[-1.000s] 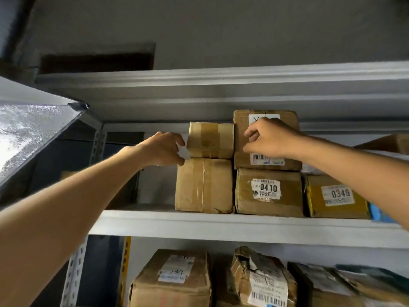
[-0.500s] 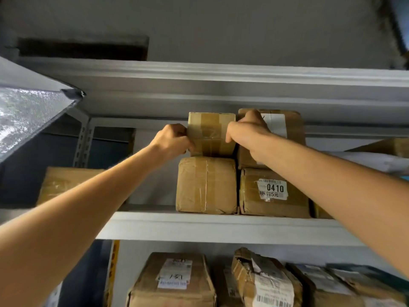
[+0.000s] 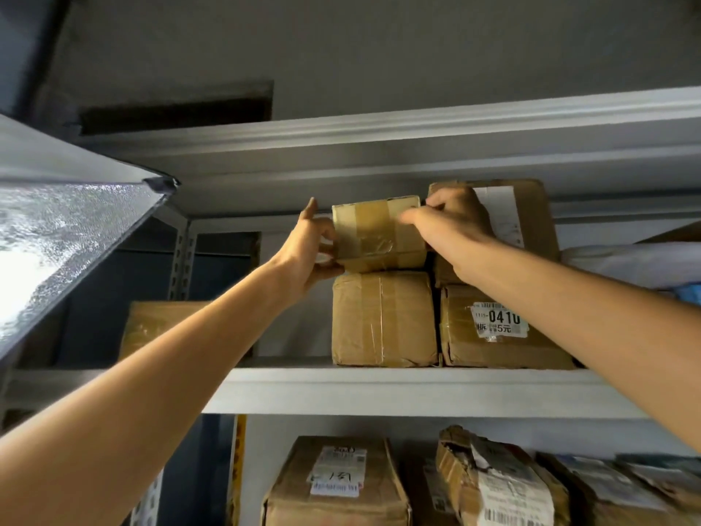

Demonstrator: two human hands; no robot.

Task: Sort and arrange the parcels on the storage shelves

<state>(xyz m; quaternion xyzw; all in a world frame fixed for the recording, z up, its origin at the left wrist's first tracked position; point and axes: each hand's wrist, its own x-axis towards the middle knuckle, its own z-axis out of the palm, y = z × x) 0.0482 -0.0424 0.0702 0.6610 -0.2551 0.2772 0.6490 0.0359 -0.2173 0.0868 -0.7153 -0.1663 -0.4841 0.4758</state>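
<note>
The left hand (image 3: 307, 254) and right hand (image 3: 453, 225), fingers (image 3: 411, 218) curled round its ends, hold the small tape-wrapped brown cardboard parcel (image 3: 379, 233) atop a larger taped cardboard box (image 3: 383, 317); an uneven grip could tip it off the grey metal shelf (image 3: 379, 391).

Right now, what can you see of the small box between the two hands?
The small box is brown cardboard, banded with wide glossy tape, no label showing. It is slightly tilted, on or just above a bigger box on the shelf. The left hand grips its left side, thumb under the corner; the right hand holds its top right edge.
</note>
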